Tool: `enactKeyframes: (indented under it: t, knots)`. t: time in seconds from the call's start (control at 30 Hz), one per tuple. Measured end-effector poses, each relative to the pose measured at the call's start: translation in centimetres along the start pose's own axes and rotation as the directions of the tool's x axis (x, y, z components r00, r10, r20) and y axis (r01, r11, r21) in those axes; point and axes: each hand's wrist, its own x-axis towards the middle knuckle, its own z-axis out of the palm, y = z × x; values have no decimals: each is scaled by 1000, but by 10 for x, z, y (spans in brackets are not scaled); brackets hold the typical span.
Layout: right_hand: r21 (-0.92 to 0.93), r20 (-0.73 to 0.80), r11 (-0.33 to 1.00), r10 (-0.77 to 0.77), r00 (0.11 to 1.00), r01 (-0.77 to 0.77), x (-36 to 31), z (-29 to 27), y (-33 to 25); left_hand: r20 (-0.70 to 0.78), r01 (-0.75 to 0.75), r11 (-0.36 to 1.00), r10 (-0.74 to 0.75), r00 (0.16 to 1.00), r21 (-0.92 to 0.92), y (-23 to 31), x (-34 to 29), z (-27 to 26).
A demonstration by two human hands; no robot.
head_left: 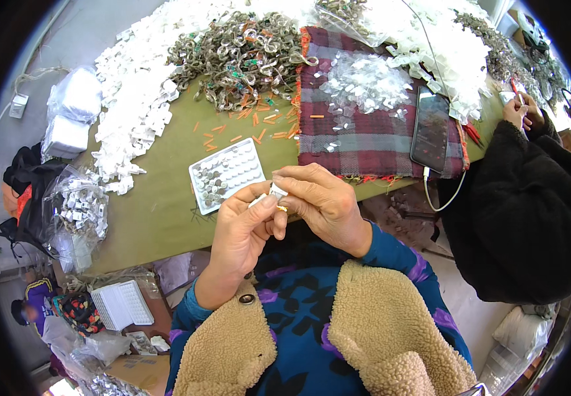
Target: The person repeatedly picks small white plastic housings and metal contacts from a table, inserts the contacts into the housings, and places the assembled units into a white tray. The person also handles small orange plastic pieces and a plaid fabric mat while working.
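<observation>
In front of my chest, just past the table's near edge, my left hand (238, 231) and my right hand (323, 199) come together, fingers closed. Between their fingertips is a small white plastic casing (277, 191), partly covered by the fingers. Something small and yellowish shows below it, too small to make out. Just beyond my left hand lies a white moulded tray (244, 157) with round pockets; small silvery discs (211, 186) sit toward its left side. Farther on, thin orange strips (256, 136) are scattered over the green tabletop (160, 218).
White plastic pieces (133, 99) and tangled grey loops (252, 63) heap up at the back. A plaid cloth (321, 148) bears clear plastic bits (364, 82) and a plugged-in phone (430, 129). A person in black (523, 204) works at right. A bag of parts (84, 204) stands left.
</observation>
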Motion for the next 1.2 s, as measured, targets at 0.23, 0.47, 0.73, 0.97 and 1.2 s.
enactKeyframes:
  t: [0.23, 0.47, 0.73, 0.97, 1.2]
  knots:
    - [50, 45, 996, -70, 997, 68, 0, -8, 7, -25, -80, 953, 92, 995, 292, 0, 6, 7]
    - [-24, -140, 988, -155, 978, 154, 3, -10, 18, 47, -146, 935, 139, 989, 323, -2, 30, 23]
    - [443, -357, 870, 392, 848, -215, 13, -29, 23, 158, -99, 978, 70, 985, 184, -13, 72, 54]
    - [516, -269, 820, 430, 862, -248, 27, -52, 42, 106, 189, 982, -186, 977, -16, -1, 87, 64]
    - [723, -204, 606, 646, 735, -332, 24, -54, 43, 21, -115, 851, 122, 992, 512, -2, 107, 79]
